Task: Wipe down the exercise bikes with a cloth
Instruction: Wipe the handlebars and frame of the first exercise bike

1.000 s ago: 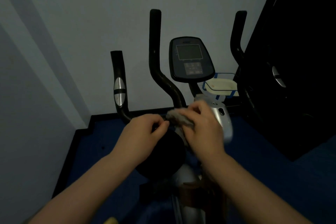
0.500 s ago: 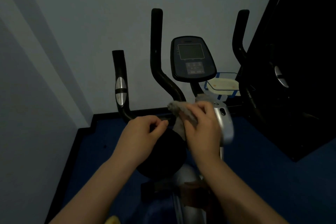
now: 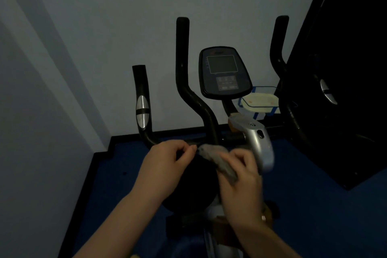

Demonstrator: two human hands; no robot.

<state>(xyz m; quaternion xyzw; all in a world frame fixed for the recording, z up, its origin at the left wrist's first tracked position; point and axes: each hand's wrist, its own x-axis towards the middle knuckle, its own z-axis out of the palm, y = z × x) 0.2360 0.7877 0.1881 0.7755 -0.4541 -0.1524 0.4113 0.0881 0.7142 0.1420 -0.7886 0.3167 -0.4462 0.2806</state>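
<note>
— So where's the cloth (image 3: 217, 158) right now?

— Bunched up in my right hand (image 3: 240, 182) — the fingers are curled round it, with the grey wad sticking out toward the upper left, low in front of the exercise bike (image 3: 257, 142). Its loose tip lies just beside the fingertips of my left hand (image 3: 165, 165), nearly touching them.

— And the left hand — is it holding anything?

— Hard to call. The fingers are curled in toward the thumb, as if pinching, but I cannot tell whether they have a corner of the cloth or nothing at all. The light is dim and the right hand is blurred.

— What lies closest to wipe?

— The silver frame neck runs up and away just to the right of my right hand, close beside the knuckles. The black crossbar (image 3: 209, 138) lies straight ahead, beyond both hands, its long axis left to right. From it the handlebars (image 3: 184, 81) rise nearly upright, and the console (image 3: 225, 73) sits higher, behind and to the right of the middle one.

— Which hand takes it, then?

— The right, I'd judge: it has the cloth and is nearer the neck. A short push forward and to the right would put the cloth on the silver part; the bar would need a reach forward over the dark round housing (image 3: 194, 184) under my hands
</note>
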